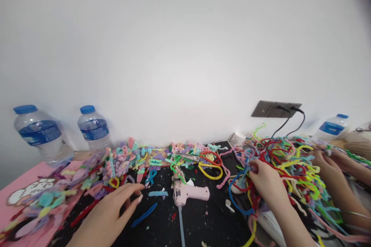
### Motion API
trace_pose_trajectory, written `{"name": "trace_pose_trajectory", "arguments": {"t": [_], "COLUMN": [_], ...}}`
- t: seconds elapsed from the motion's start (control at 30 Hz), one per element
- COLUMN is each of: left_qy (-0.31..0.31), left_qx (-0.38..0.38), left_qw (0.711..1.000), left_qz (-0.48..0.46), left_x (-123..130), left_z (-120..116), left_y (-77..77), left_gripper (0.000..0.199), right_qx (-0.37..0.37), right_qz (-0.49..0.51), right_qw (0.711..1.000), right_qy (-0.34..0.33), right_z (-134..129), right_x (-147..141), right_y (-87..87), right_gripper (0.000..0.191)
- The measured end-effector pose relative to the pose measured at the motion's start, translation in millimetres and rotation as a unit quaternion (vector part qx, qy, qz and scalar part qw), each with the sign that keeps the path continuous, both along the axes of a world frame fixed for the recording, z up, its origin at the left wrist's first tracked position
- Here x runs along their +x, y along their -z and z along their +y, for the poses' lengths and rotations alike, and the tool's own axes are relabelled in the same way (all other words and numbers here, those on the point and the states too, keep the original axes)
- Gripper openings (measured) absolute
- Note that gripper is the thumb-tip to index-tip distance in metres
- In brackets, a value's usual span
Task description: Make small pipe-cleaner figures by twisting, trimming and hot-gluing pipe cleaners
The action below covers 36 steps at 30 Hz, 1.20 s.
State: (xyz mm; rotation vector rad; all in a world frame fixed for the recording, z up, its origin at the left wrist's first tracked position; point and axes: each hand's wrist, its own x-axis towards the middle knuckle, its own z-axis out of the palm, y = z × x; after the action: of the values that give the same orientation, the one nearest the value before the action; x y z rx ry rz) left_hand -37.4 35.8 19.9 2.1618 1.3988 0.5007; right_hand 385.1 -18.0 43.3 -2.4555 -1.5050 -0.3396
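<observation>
My left hand hovers over the black work surface, thumb and fingers apart, with nothing between them. Just right of its fingertips lie a light-blue twisted pipe cleaner piece and a short dark-blue pipe cleaner. At the left edge of a tangled heap of coloured pipe cleaners, my right hand has its fingers pinched on a blue pipe cleaner; the fingertips are partly hidden among the strands. Between my hands rests a pale pink hot glue gun, a glue stick sticking out of its back.
Scissors and small pipe cleaner pieces line the wall side. A phone lies by the heap. Water bottles stand at the wall below a socket plate with plugged cables. Another person's hands work at the far right.
</observation>
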Motion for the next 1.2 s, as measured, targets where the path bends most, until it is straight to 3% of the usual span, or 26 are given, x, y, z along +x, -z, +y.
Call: {"name": "trace_pose_trajectory", "arguments": {"t": [0.27,0.33,0.47,0.67,0.8,0.93,1.1,1.17,1.2], "left_qy": [-0.014,-0.011,-0.006,-0.002,-0.007,0.0,-0.01,-0.012,-0.012], "left_qx": [0.004,0.007,0.01,0.009,0.011,0.013,0.028,0.029,0.028], "left_qw": [1.0,1.0,1.0,1.0,1.0,1.0,1.0,0.999,0.999], "left_qz": [-0.01,-0.015,-0.018,-0.009,-0.004,-0.007,-0.009,-0.021,-0.029], "left_x": [-1.2,0.2,3.6,4.1,3.4,2.5,0.4,0.2,0.2], "left_z": [-6.3,-7.2,-8.6,-9.6,-10.5,-11.7,-11.9,-12.0,-12.2], "left_y": [-1.1,-2.6,-4.4,-3.9,-2.7,-2.2,-3.2,-4.5,-5.3], "left_gripper": [0.033,0.032,0.031,0.032,0.032,0.031,0.03,0.03,0.029], "right_qx": [0.215,0.201,0.041,-0.078,-0.131,-0.129,-0.068,0.006,0.077], "right_qz": [-0.04,-0.055,-0.057,-0.079,-0.068,-0.046,0.002,0.052,0.111], "right_qw": [0.975,0.977,0.997,0.986,0.974,0.977,0.987,0.99,0.981], "right_qy": [0.043,0.043,-0.03,-0.124,-0.174,-0.166,-0.146,-0.135,-0.136], "right_z": [21.8,27.6,36.5,38.5,39.7,45.2,50.2,51.0,51.4], "right_x": [14.7,19.2,22.7,3.8,-12.6,-18.2,-21.7,-26.1,-28.7], "right_y": [-22.0,-24.9,-23.6,-23.2,-17.0,-9.3,-12.6,-16.9,-19.5], "right_gripper": [0.036,0.039,0.029,0.018,0.031,0.022,0.018,0.014,0.012]}}
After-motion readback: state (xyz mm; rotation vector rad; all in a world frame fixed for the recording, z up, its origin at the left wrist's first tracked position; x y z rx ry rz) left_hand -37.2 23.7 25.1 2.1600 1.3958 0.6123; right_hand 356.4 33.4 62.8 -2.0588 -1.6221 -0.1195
